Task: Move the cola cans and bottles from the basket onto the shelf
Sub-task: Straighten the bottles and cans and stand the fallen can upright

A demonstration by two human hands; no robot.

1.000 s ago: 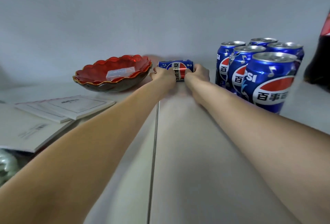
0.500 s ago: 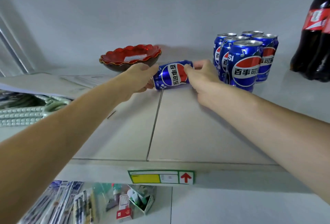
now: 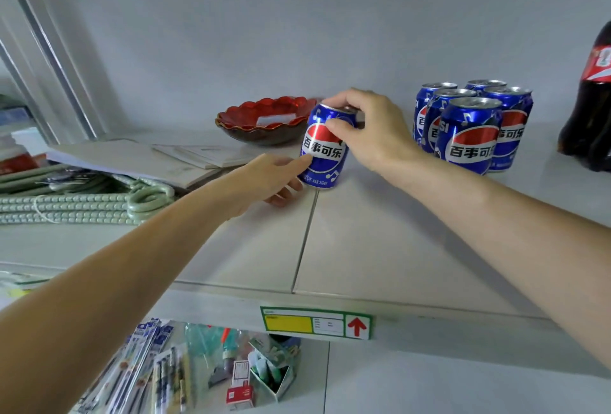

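Note:
A blue Pepsi can (image 3: 322,156) stands nearly upright on the white shelf (image 3: 380,248), tilted slightly. My right hand (image 3: 370,129) grips its top, thumb on the front and fingers over the rim. My left hand (image 3: 274,175) touches the can's lower left side with relaxed fingers. Several more Pepsi cans (image 3: 469,129) stand grouped to the right. A dark cola bottle (image 3: 591,109) stands at the far right edge. The basket is out of view.
A red scalloped bowl (image 3: 264,123) sits behind the held can. Papers (image 3: 139,159) and green ridged hooks (image 3: 82,202) lie on the shelf's left. A label with a red arrow (image 3: 317,322) marks the shelf's front edge; packaged goods (image 3: 198,370) lie below.
The can lay on its side between both hands; it has turned upright, my right hand now on its top. The view has pulled back from the shelf.

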